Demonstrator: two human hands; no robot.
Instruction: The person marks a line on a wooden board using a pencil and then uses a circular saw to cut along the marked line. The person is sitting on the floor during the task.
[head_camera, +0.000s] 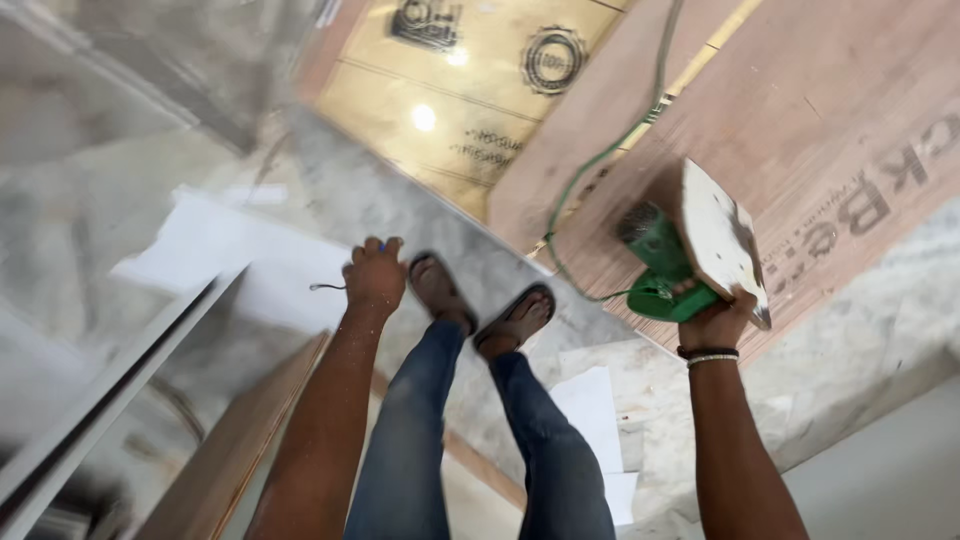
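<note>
Head view, looking steeply down; frame blurred by motion.

- Right hand (716, 318): clenched around the green body of a power sander (672, 268). The tool is held up off the plywood sheet (820, 140), tilted so that its pale flat base plate (722, 240) faces up and to the right; the plate is not in contact with the wood. A bracelet (708, 355) is worn at the wrist.
- A green cord (600, 160) is seen trailing from the tool across the plywood toward the far edge of the frame; slack is visible, so the tool is not tugged by it.
- Left hand (374, 276): held out low on the left, fingers curled in and knuckles up. A thin dark wire-like bit (325, 287) shows just beside it; whether it is pinched in the fingers cannot be told.
- Both feet in sandals (480, 310) are planted on the marble floor (400, 200), between the two hands, legs in blue jeans (470, 440).
- Plywood lies far right, printed face up, raised a little over the floor.
- White paper sheets (230, 250) lie left on the floor; another (590, 410) lies near the feet. A wooden plank (240, 440) is seen near left, beside a dark metal strip (110, 400).
</note>
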